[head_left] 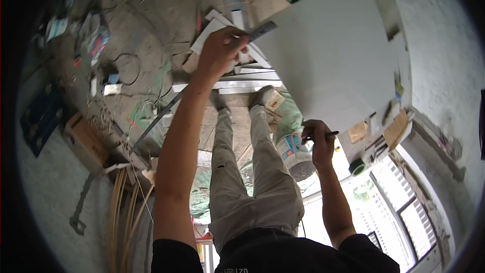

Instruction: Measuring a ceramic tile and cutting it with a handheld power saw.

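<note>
My left hand (221, 53) is closed on a grey metal ruler (263, 30), whose marked end sticks out over the left edge of a large pale grey board (338, 55). A narrow dark strip runs down-left behind my left forearm; whether it is part of the ruler I cannot tell. By the board's near corner, my right hand (318, 139) is closed around a thin dark pen-like stick (332, 134). Its fingers are near the board's edge; whether they touch it is unclear. Beneath the left hand, white strips (247, 83) and offcuts lie on the floor.
A bucket (298, 164) stands beside my right leg. A dark green tape roll (357, 167) and wood pieces (396, 129) are near the board's near side. Cardboard box (86, 134) and long thin strips (121, 197) stand at left. Cords, bags and debris litter the floor.
</note>
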`<state>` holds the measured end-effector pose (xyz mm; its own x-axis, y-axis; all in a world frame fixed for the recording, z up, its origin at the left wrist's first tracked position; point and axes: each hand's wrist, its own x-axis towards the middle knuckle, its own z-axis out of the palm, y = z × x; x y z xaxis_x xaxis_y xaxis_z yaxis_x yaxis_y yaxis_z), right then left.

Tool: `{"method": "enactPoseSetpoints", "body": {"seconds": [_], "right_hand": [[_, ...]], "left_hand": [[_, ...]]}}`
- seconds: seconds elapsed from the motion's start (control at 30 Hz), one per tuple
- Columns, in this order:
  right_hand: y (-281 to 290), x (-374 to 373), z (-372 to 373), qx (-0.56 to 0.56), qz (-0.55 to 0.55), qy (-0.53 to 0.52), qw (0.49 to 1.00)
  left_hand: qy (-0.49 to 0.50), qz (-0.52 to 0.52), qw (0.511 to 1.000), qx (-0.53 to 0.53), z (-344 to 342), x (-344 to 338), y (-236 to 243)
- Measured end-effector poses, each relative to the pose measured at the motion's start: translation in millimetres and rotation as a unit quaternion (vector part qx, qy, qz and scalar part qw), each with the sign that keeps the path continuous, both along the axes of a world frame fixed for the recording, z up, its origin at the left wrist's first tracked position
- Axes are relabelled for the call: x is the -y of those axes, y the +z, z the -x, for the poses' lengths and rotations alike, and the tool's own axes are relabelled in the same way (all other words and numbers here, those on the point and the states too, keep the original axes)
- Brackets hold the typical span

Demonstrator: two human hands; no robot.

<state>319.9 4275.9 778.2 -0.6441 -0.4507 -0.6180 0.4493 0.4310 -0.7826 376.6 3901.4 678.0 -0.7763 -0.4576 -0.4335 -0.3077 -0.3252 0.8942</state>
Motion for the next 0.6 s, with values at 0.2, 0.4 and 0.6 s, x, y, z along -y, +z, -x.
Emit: {"method": "enactPoseSetpoints", "body": {"seconds": [0.2,0.4,0.6], "right_hand": [[-7,-4,-10,0.046,0.020,0.007,0.999],[5,6,-15,0.030,0.018,-0.003,0.999],[4,-9,-12,0.013,0.015,-0.013,1.000]], "left_hand": [[-0.039,0.058,0.992,0.104,-16,7,8],[-0.067,0.069,0.992,0.086,-9,13,-1],[-0.104,0.081,0.990,0.057,-1,4,5]]}}
